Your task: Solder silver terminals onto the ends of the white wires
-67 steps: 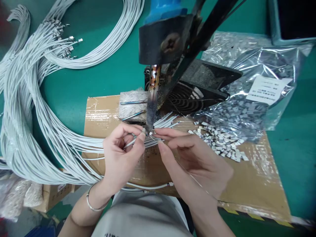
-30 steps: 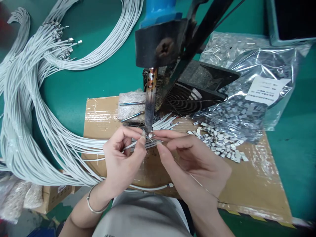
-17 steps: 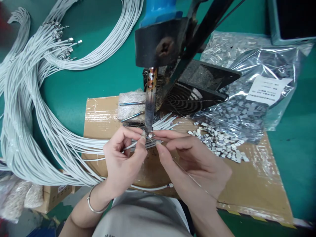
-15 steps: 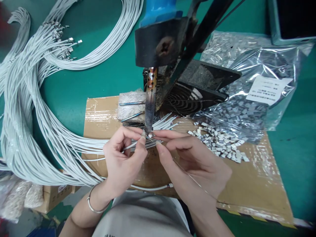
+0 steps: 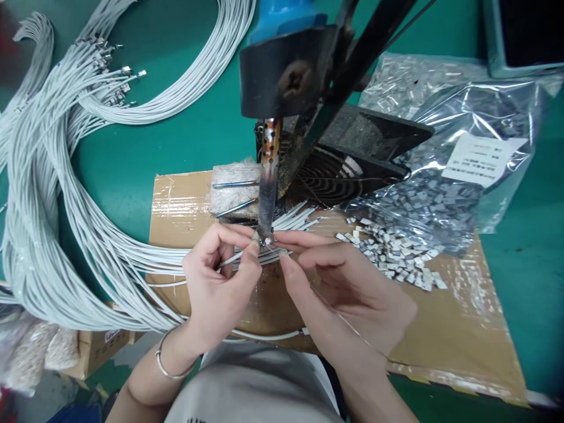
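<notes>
Just below the tip of an upright soldering iron (image 5: pixel 269 176), the left hand (image 5: pixel 219 273) pinches one white cable (image 5: pixel 230 259) between thumb and forefinger, and the right hand (image 5: pixel 350 291) holds a thin wire (image 5: pixel 355 331), its thumb and forefinger only narrowly apart. Both hands are above the cardboard (image 5: pixel 467 335) on the green bench (image 5: pixel 176 144), where other white cables (image 5: pixel 165 258) pass behind the left hand and a pile of small pale parts (image 5: pixel 405 258) lies beyond the right one.

Left hand (image 5: pixel 222 270) pinches a white cable (image 5: pixel 231 259) — right hand (image 5: pixel 356 291), thin wire (image 5: pixel 354 331).
</notes>
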`<state>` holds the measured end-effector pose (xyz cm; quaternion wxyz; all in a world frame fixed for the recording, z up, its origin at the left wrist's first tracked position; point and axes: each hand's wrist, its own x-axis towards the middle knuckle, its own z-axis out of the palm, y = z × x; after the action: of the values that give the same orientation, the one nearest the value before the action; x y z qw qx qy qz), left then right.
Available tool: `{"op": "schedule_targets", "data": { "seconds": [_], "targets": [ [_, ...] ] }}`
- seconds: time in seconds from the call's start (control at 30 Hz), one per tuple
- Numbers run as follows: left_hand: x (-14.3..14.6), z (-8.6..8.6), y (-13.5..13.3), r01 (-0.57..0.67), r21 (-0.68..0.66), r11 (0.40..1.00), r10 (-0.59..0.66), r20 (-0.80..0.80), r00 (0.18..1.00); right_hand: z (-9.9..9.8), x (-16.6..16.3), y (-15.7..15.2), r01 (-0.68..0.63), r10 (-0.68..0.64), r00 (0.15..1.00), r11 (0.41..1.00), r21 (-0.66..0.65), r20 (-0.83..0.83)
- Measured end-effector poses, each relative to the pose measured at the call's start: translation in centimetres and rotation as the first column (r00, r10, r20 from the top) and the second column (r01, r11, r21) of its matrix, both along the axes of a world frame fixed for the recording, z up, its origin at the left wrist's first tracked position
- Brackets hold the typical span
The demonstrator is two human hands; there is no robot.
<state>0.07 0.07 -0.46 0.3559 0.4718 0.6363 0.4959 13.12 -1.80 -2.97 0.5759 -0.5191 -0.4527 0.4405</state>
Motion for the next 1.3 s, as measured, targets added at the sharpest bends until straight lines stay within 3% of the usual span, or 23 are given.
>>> {"op": "schedule_targets", "data": {
  "seconds": [1.3],
  "targets": [
    [-0.13, 0.00, 0.12, 0.002, 0.023, 1.000, -0.002, -0.001, 1.000, -0.14, 0.28, 0.18, -0.040, 0.037, 0.999, 0.996, 0.074, 0.035]
  ]
}}
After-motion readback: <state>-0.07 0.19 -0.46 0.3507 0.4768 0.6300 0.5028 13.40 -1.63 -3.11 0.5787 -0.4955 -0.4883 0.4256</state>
